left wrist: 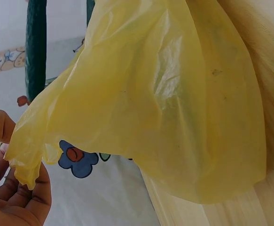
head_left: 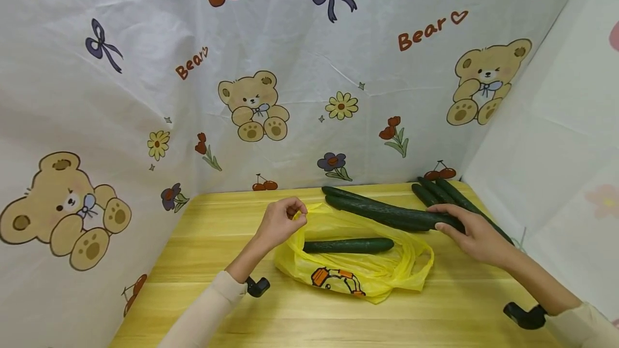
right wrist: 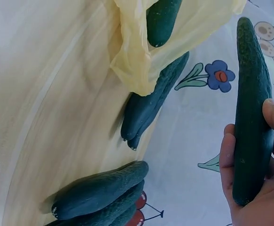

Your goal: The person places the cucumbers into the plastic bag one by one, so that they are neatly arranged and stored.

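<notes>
My left hand (head_left: 281, 223) pinches the rim of a yellow plastic bag (head_left: 297, 268) at its left side; the left wrist view shows the bunched plastic between thumb and fingers. Inside the gaping bag lies one dark green cucumber (head_left: 348, 246). My right hand (head_left: 479, 236) grips another cucumber (right wrist: 252, 108) near one end, thumb on one side and fingers on the other. This held cucumber is raised above the back right of the bag, its far end pointing left. Behind the bag, a pair of cucumbers (right wrist: 146, 106) rests on the table, partly hidden in the head view.
Several more cucumbers (head_left: 450, 195) lie together at the table's back right corner. The wooden table (head_left: 217, 251) meets a white cloth backdrop (head_left: 300, 171) with printed bears and flowers. A similar sheet (head_left: 556, 138) stands along the right side.
</notes>
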`<state>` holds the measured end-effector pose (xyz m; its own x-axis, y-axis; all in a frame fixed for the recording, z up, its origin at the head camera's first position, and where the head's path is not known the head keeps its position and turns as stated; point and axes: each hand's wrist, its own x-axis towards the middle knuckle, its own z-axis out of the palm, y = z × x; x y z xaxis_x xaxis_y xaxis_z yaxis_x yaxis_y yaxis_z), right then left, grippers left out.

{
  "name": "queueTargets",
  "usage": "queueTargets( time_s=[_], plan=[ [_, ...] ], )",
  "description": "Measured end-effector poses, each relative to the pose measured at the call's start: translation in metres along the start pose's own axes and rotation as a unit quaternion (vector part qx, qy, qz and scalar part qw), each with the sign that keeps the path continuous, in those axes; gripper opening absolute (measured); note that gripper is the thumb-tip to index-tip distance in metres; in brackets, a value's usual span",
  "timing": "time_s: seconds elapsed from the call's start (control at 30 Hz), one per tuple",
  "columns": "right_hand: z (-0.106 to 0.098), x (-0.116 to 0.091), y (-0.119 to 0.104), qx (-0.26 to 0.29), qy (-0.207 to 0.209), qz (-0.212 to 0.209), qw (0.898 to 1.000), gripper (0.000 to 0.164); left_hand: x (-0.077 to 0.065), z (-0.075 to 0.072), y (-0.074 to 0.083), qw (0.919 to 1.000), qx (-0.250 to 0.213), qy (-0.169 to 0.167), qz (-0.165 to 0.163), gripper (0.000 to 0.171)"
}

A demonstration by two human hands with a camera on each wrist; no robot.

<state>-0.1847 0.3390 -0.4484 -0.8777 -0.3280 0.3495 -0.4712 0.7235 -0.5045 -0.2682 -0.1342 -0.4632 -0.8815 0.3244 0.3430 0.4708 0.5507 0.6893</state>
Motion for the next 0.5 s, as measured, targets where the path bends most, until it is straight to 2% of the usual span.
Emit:
queueTargets(
  time_s=[0.23,0.5],
  plan=[
    [0.003,-0.005,-0.009,0.046,-0.017,-0.020,0.999,0.038,0.000,-0.002,0.000,1.0000,-0.001,0.008,-0.001,0.007],
    [0.019,-0.005,-0.013,0.046,-0.026,-0.032,0.998,0.038,-0.001,-0.001,0.003,0.9999,-0.005,0.011,-0.002,0.009]
  ],
)
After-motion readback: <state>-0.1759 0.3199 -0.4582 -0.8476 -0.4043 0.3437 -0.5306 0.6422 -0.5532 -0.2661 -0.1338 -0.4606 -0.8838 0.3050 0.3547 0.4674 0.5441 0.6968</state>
